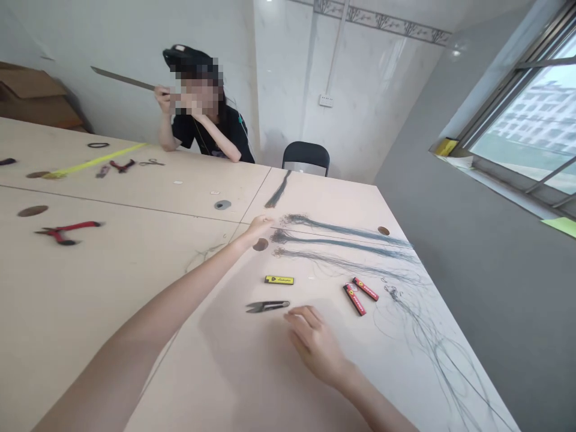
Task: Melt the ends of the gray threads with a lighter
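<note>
Where the tabletop (pixel 112 282) ends, a grey wall (pixel 468 300) and window (pixel 522 114)

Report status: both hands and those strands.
Left hand open, at the ends of the dark fibre strands. Right hand empty, beside the steel snips. Red key fobs right of it.

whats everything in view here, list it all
strands: 4 bundles, dark grey, right end of table
table: 1, beige, under everything
snips: 1, black and silver, on table
tag: 1, yellow, above snips
red tags: 2, red, right of snips
pliers: 2, red, left of table
scissors: 1, grey, far table edge
co-worker: 1, black top, beyond table
chair: 1, black, beyond table
window: 1, grey frame, right wall
left hand: 1, open, by strand ends
right hand: 1, open, beside snips
</note>
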The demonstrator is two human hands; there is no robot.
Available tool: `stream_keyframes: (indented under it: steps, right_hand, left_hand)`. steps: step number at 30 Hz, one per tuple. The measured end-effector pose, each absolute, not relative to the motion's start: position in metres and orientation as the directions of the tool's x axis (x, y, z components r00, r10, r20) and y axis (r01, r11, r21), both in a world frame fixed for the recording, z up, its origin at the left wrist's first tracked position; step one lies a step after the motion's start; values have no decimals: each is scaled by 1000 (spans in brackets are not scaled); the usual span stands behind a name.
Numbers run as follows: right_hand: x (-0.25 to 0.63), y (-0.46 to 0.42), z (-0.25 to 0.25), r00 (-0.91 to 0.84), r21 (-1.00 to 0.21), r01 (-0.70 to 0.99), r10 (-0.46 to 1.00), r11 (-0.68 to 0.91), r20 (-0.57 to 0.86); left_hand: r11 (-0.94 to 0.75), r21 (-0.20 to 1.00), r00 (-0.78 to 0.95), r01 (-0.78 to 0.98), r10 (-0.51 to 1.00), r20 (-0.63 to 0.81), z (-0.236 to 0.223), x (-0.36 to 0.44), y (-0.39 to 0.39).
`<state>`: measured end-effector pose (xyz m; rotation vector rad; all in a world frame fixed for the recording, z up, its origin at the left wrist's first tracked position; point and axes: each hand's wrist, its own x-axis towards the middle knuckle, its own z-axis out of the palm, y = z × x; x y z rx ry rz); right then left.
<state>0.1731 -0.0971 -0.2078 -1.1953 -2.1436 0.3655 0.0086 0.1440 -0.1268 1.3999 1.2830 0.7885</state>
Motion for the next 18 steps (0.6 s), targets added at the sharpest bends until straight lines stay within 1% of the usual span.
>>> stream_keyframes:
  steps: [2,5,9,13,14,15,17,18]
  right_hand:
    - [142,-74,-217,-377,-451,730,852,515,363]
    - [115,-51,-233,-359,-416,768,865,488,351]
    - [118,-58,-245,-325,-417,772,862,479,389]
    - [151,-88,-242,-326,-457,710,825,536,461]
    - [159,-94,-241,-296,-491,693,829,528,474]
    - [167,-100,-241,-200,-596,647,860,475,469]
    - [178,-107,-240,70,-776,548,907,313,415]
    - [181,-109,-241,146,-849,475,930,232,336]
  left_hand:
    - [100,946,217,308,961,-172,-124,-8,123]
    - [107,932,212,347,959,-189,-124,-40,86]
    - [163,904,180,395,951,-250,-122,-84,32]
    - [213,880,206,424,924,-323,-109,-111,-6]
    - [209,886,192,414,931,-309,-103,-114,-11]
    - [193,899,158,394,949,-273,-97,-116,-14]
    - [127,932,27,340,989,-144,-81,-118,-16]
    - [82,945,-63,317,996,-65,-72,-119,-16]
